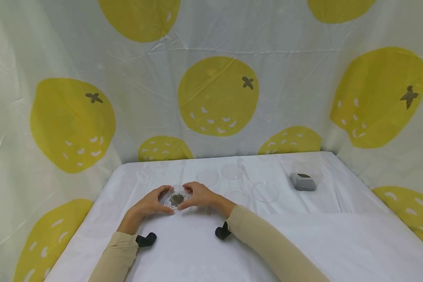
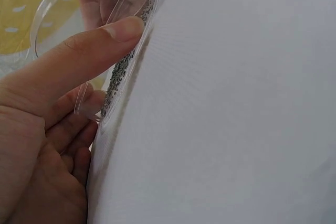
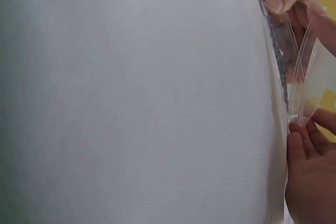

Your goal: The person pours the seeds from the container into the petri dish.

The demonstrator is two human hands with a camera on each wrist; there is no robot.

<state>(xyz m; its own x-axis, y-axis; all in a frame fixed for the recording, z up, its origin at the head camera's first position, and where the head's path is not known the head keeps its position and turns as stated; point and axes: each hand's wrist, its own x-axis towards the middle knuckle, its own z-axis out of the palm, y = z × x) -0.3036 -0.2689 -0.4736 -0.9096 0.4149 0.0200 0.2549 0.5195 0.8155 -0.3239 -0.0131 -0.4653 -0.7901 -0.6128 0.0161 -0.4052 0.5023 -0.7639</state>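
A clear petri dish (image 1: 177, 199) with small dark granules in its bottom sits on the white cloth between both hands. My left hand (image 1: 150, 203) grips its side; in the left wrist view the thumb (image 2: 94, 51) lies along the wall, fingers curled at the far side. Opposite, my right hand (image 1: 201, 194) holds a clear round lid (image 3: 310, 72) between thumb and fingers. This lid leans at an angle against the dish rim in the right wrist view. The granules (image 2: 119, 72) form a thin layer along the dish bottom.
Several clear round dishes or lids (image 1: 265, 192) lie behind and right of my right hand. Farther right, a clear tub (image 1: 303, 182) holds dark grey material. A lemon-printed curtain (image 1: 218, 96) hangs behind the table. Black wrist mounts (image 1: 146, 239) sit at both cuffs.
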